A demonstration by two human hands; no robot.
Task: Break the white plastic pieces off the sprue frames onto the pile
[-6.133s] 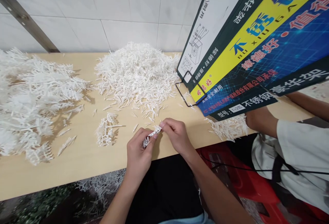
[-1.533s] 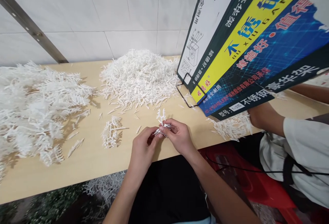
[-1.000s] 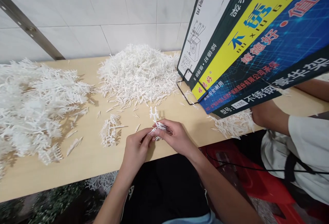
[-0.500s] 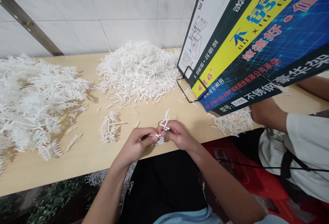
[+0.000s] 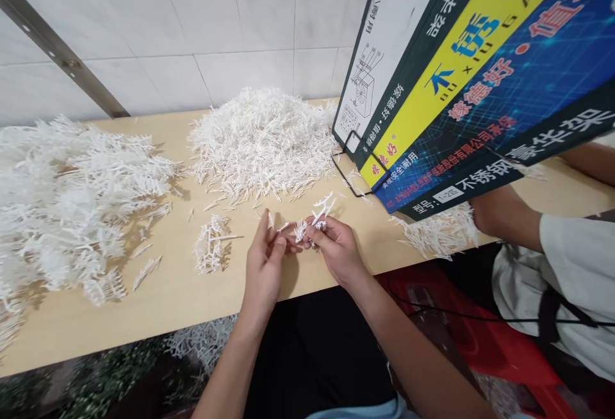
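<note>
Between the thumb and fingers of my right hand (image 5: 336,246) is a branched white plastic piece (image 5: 323,209); its twigs stick up past the fingertips. My left hand (image 5: 269,259) is beside it, thumb and index finger apart, its other fingers reaching towards the right hand. A small white sprig (image 5: 283,227) shows by the left fingers; whether it rests on them I cannot tell. To the left of my hands, a small clump of branched white pieces (image 5: 211,246) lies on the wooden table (image 5: 182,316).
A big heap of short white sprigs (image 5: 264,143) stands by the tiled wall, and a pile of branched pieces (image 5: 72,195) at left. A large printed box (image 5: 461,86) rises at right. Beyond it are another person's arm (image 5: 509,214) and more sprigs (image 5: 437,230).
My left hand has loosened its pinch and turned, its index finger now raised. My right hand keeps the branched piece. The view has shifted slightly.
</note>
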